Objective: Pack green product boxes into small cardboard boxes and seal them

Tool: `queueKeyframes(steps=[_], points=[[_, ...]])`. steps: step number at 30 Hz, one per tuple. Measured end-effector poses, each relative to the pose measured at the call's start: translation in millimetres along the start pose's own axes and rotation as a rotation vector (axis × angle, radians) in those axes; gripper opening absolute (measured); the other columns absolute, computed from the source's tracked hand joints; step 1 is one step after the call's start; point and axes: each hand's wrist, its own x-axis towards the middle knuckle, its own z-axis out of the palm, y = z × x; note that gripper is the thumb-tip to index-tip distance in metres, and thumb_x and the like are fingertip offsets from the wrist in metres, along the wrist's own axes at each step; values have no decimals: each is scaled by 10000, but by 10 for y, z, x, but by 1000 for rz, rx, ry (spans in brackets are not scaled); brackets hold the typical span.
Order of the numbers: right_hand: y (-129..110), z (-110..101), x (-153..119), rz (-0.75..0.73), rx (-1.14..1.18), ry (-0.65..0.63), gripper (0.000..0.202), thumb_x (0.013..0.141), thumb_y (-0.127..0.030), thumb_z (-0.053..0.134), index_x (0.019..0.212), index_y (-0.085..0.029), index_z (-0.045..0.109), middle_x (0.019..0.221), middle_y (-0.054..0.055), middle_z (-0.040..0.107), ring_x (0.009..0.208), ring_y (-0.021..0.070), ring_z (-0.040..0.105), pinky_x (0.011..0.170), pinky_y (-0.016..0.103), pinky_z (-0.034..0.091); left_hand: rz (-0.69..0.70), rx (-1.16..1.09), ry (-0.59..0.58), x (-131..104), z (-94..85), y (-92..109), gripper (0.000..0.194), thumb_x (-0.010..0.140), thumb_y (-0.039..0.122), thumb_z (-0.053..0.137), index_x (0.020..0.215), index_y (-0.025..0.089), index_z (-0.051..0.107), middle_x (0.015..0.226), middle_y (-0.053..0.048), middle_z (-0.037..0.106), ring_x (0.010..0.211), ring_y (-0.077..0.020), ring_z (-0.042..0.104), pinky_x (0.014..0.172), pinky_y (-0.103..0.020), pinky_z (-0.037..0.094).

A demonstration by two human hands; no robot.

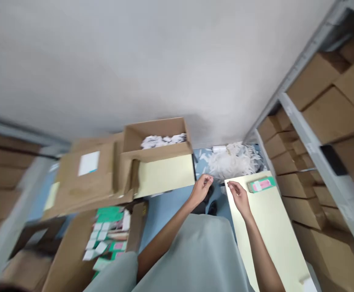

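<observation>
My left hand (pixel 201 189) hovers over the gap between two cream tabletops, its fingers curled in toward the thumb. I see nothing in it. Above the left edge of the right-hand cream table (pixel 265 223) is my right hand (pixel 239 197), its fingers loosely bent and a little apart, holding nothing visible. Nearest to that hand, on the table, lies a small green box with a pink panel (pixel 261 184); the hand is apart from it.
An open carton (pixel 155 153) with white paper pieces (pixel 164 140) stands on the left cream table (pixel 167 172). Beside it is a cardboard box with a white label (pixel 99 178). Lower left, a carton (pixel 73 243) holds several green-and-white boxes. White shreds (pixel 233 160) lie by the wall. Shelves of cartons (pixel 335 109) flank the right.
</observation>
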Motion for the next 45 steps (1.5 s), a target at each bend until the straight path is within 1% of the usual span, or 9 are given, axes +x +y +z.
queueKeyframes(steps=[8, 13, 18, 23, 27, 30, 34, 40, 45], points=[[-347, 1507, -338, -69, -21, -489, 482, 1028, -689, 706, 1171, -246, 829, 1234, 142, 874, 1181, 327, 839, 1109, 494, 653, -113, -187, 496, -1219, -1686, -251, 471, 889, 699, 756, 910, 233, 687, 1163, -113, 810, 1041, -283, 790, 922, -438, 653], [-569, 2291, -575, -102, -108, -672, 433, 1042, -639, 710, 1212, -258, 828, 1242, 120, 874, 1182, 310, 837, 1112, 467, 658, -185, -297, 723, -1511, -2442, -522, 499, 830, 718, 795, 904, 233, 700, 1072, -105, 823, 1045, -306, 801, 929, -446, 668], [-551, 3500, -613, -117, -154, -797, 427, 1015, -633, 721, 1178, -252, 823, 1190, 118, 880, 1141, 312, 845, 1096, 487, 672, -145, -302, 779, -1767, -3319, -669, 459, 928, 695, 767, 890, 245, 689, 984, -75, 819, 1037, -286, 798, 982, -426, 666], [-515, 4945, -427, -136, -320, -765, 413, 1009, -588, 721, 1197, -230, 805, 1198, 121, 874, 1077, 279, 846, 1010, 425, 681, -113, -376, 963, -2168, -4520, -964, 464, 919, 690, 800, 919, 234, 717, 994, -69, 818, 1014, -258, 798, 954, -374, 671], [-460, 5721, -306, -57, -668, -546, 350, 981, -517, 791, 1153, -214, 813, 1128, 135, 887, 1103, 311, 840, 976, 395, 649, -194, -557, 991, -2200, -5193, -1214, 319, 893, 470, 844, 1077, 224, 762, 1211, -100, 827, 1076, -246, 801, 1007, -396, 669], [-380, 5960, -303, 1, -813, -459, 297, 956, -507, 813, 981, -211, 811, 951, 127, 879, 1051, 320, 842, 911, 353, 620, -285, -729, 971, -2025, -5351, -1330, 262, 857, 265, 856, 1085, 217, 735, 1260, -120, 807, 1088, -233, 804, 1128, -471, 637], [-305, 6024, -356, 12, -826, -440, 298, 947, -510, 777, 828, -237, 763, 816, 75, 847, 924, 283, 832, 810, 308, 593, -321, -826, 954, -1835, -5318, -1419, 273, 844, 149, 844, 1069, 211, 702, 1247, -142, 796, 1145, -251, 805, 1189, -528, 607], [-449, 6046, -426, -38, -751, -433, 265, 920, -456, 772, 768, -248, 710, 918, 72, 865, 932, 267, 830, 831, 307, 600, -292, -887, 964, -1858, -5290, -1441, 281, 836, 143, 873, 1024, 234, 685, 1207, -105, 795, 1301, -257, 766, 1228, -496, 587], [-678, 6097, -524, -74, -642, -473, 197, 923, -399, 748, 802, -253, 697, 861, 36, 827, 793, 243, 830, 774, 310, 612, -303, -933, 974, -1796, -5308, -1368, 247, 879, 233, 872, 894, 238, 626, 1045, -65, 782, 1159, -221, 792, 1175, -447, 628]])
